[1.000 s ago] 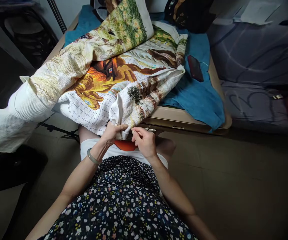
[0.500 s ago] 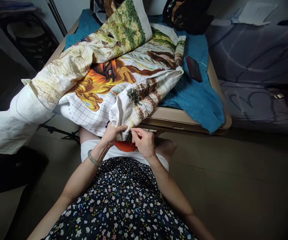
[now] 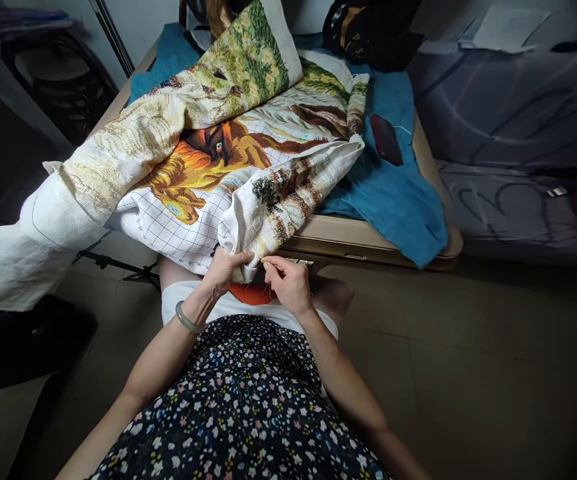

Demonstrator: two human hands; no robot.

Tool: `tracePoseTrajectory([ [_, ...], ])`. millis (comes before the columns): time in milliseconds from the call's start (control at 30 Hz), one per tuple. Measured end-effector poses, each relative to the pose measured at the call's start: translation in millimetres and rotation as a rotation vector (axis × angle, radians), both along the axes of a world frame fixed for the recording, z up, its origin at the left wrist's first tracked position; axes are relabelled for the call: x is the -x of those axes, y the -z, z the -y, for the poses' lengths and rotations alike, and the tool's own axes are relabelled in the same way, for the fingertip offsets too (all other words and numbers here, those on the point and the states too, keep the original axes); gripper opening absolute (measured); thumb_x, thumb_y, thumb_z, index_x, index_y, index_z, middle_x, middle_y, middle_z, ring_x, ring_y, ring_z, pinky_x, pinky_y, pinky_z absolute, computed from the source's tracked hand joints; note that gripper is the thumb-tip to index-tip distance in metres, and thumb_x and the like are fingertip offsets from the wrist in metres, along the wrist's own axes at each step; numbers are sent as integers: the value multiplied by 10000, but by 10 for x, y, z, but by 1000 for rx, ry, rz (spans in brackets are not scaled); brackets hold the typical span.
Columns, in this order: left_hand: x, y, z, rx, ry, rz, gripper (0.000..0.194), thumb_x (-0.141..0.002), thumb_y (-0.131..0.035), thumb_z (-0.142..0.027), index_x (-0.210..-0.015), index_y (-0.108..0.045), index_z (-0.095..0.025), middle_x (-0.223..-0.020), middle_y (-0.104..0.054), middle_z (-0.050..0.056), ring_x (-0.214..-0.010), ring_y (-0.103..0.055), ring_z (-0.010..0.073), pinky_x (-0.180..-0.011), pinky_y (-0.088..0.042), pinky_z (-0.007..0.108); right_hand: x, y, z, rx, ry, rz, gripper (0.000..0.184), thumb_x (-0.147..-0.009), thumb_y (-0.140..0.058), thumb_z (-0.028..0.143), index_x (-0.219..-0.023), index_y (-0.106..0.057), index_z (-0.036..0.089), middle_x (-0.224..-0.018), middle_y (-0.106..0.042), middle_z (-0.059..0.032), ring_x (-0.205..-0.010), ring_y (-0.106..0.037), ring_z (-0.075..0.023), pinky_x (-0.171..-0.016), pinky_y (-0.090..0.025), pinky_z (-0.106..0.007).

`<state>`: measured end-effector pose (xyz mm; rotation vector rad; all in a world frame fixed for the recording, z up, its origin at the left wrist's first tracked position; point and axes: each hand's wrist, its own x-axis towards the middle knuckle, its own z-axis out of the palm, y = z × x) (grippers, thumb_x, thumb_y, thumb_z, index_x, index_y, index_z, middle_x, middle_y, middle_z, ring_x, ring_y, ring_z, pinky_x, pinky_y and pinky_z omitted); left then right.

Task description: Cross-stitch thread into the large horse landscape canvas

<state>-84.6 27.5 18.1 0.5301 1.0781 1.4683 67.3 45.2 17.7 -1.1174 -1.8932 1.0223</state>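
Pale threads [image 3: 269, 291] now dangle beneath the right hand [image 3: 291, 285], plainer than a second ago — slack has probably gathered there. Its thumb and fingertips pinch together at the stitched canvas [image 3: 288, 200]; perhaps a needle sits between them, too small to tell. The left hand [image 3: 222, 270] grips the near fold — beyond, canvas spreads far over teal cloth [image 3: 393, 207], left of a dark phone [image 3: 387, 140].

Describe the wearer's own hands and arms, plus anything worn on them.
The left hand is ungloved, with a smooth, rounded, grey-green bangle near its wrist. The right hand is ungloved too, its wrist without any band. No sleeves show on either side.
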Motion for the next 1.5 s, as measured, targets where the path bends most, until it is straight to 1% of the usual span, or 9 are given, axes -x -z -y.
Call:
tracePoseTrajectory([
  [133,-11,5,1,-13,-30,3,595,-488,-822,-247,-1037,-613,-150,-928,-689,72,-910,-633,214,-844,-467,359,20,-7,8,-12,16,11,239,-869,-501,301,-899,-683,150,-549,-600,-6,-476,-540,-106,-529,-437,-214],
  [333,-32,3,14,-3,-47,-34,567,-503,-806,-247,-1029,-617,-151,-926,-685,60,-829,-625,183,-814,-474,336,73,-2,35,121,26,-79,247,-869,-496,356,-814,-626,154,-538,-588,9,-399,-482,-77,-446,-404,-193],
  [600,-47,-23,20,-14,-60,5,535,-515,-802,-221,-1011,-620,-144,-846,-684,50,-863,-619,187,-858,-454,353,80,-30,77,134,44,-96,249,-855,-500,334,-884,-657,142,-512,-570,8,-408,-490,-90,-425,-404,-197],
  [767,-52,-1,20,-5,-67,-7,498,-534,-787,-200,-1000,-620,-143,-883,-688,57,-859,-618,184,-849,-459,348,96,-27,90,148,61,-103,253,-855,-498,330,-884,-662,140,-499,-566,5,-400,-485,-93,-412,-399,-201],
  [967,-61,8,20,14,-90,-7,570,-500,-805,-223,-1031,-616,-138,-879,-691,59,-856,-626,192,-849,-457,352,91,20,58,150,54,-119,265,-856,-510,361,-872,-657,141,-511,-565,11,-405,-478,-83,-415,-394,-191],
  [1100,-68,-6,18,27,-97,-40,533,-515,-794,-227,-1011,-618,-141,-871,-688,56,-868,-621,194,-848,-460,343,88,56,47,152,47,-124,274,-863,-508,374,-877,-655,143,-528,-569,13,-408,-472,-77,-430,-400,-190],
  [1200,-64,-11,28,10,-72,-59,497,-530,-786,-223,-993,-621,-149,-832,-684,49,-881,-617,195,-851,-461,338,93,57,45,140,48,-114,272,-867,-506,374,-872,-653,145,-527,-565,12,-419,-483,-81,-440,-402,-191],
  [1333,-47,4,42,-15,-14,-66,478,-544,-781,-203,-992,-621,-159,-795,-678,38,-834,-613,177,-823,-468,331,92,53,35,136,29,-106,270,-873,-502,373,-865,-652,148,-532,-565,14,-428,-487,-83,-459,-407,-195],
  [1500,-29,21,24,17,-13,-57,524,-515,-785,-192,-1010,-619,-147,-834,-678,40,-760,-608,161,-786,-469,328,61,77,1,144,1,-104,257,-880,-502,365,-856,-644,152,-542,-567,20,-416,-466,-74,-466,-402,-196],
])
